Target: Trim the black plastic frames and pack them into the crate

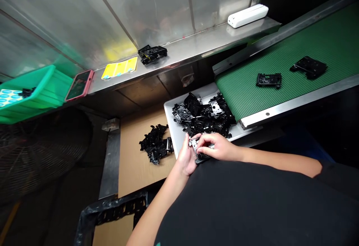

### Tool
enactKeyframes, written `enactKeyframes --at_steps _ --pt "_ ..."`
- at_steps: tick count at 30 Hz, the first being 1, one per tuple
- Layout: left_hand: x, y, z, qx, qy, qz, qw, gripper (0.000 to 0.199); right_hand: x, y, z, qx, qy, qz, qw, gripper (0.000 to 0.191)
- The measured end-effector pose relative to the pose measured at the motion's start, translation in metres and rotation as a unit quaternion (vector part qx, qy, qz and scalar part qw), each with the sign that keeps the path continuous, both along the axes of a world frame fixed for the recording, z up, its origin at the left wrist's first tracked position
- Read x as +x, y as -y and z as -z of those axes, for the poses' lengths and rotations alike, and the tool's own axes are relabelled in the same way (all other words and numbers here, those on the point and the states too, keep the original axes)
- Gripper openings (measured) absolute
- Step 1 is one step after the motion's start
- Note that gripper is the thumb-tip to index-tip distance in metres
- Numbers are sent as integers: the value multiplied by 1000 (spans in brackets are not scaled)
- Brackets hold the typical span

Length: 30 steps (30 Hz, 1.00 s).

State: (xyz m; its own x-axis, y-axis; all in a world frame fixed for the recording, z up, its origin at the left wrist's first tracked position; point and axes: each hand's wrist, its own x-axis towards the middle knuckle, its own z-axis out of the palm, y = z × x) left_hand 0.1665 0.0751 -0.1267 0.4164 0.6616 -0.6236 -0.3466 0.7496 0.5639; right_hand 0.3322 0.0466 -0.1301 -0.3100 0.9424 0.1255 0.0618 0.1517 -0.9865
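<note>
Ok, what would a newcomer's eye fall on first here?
Likely the bright green belt at the right, with two black parts lying on it. Next, the white tray at its end, holding a dark heap; by its near edge, the left hand holds a small part, the right hand's fingers on it. The green bin at far left also stands out.

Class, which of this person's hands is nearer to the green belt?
Right: the right hand sits below-left of the green belt in the picture; the left hand is farther left.
</note>
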Motion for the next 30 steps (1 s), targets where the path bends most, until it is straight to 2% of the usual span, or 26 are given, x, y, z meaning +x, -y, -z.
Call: enactKeyframes --at_steps 7,11,14,20,22,24,27,30 --pt "0 0 5 -38 41 36 998 42 0 2 0 -3 13 -8 1000 5" --pt "-3 1 8 -14 28 28 999 39 -1 4 -1 -46 -56 17 997 7" --pt "-3 2 9 15 -3 32 999 44 1 5 0 -76 -125 58 987 13" --pt "-10 -1 20 114 -140 39 983 65 10 1 0 -76 -169 145 972 21" --pt "-25 -13 29 163 -209 24 964 69 13 0 -1 -68 -170 172 968 22" --pt "-49 -32 39 218 -299 -2 929 64 15 -1 -1 -66 -161 190 966 22" --pt "-92 -69 54 288 -451 -30 844 55 17 -1 0 -69 -155 198 965 23" --pt "-122 -95 66 336 -552 -10 763 59 18 -2 0 -69 -155 201 965 23"
